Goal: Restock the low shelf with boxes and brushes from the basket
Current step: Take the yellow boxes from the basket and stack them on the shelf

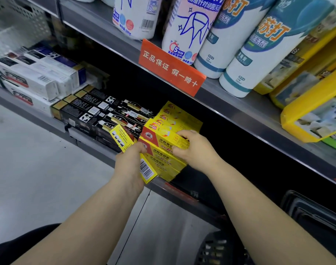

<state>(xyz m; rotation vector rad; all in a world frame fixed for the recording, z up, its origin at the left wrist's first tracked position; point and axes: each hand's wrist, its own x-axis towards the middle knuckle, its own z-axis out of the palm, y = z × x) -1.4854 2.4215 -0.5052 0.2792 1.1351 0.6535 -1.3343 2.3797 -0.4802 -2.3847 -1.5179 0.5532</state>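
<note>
- While both hands work at its front edge, the low shelf (39,116) carries the stock in rows.
- A black basket (214,249) sits at the lower right, below the shelf.
- Stacked yellow boxes (174,119) lie just right of the black boxes (90,111).
- The right hand (193,148) grasps the near end of the top front box (163,135).
- The left hand (129,161) grasps a tilted barcoded box (148,170), touching the stack's left side.

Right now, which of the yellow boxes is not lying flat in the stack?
The barcode-ended box that the left hand grips: it is tilted beside the stack, whose boxes lie flat, the right hand holding the top box.
</note>
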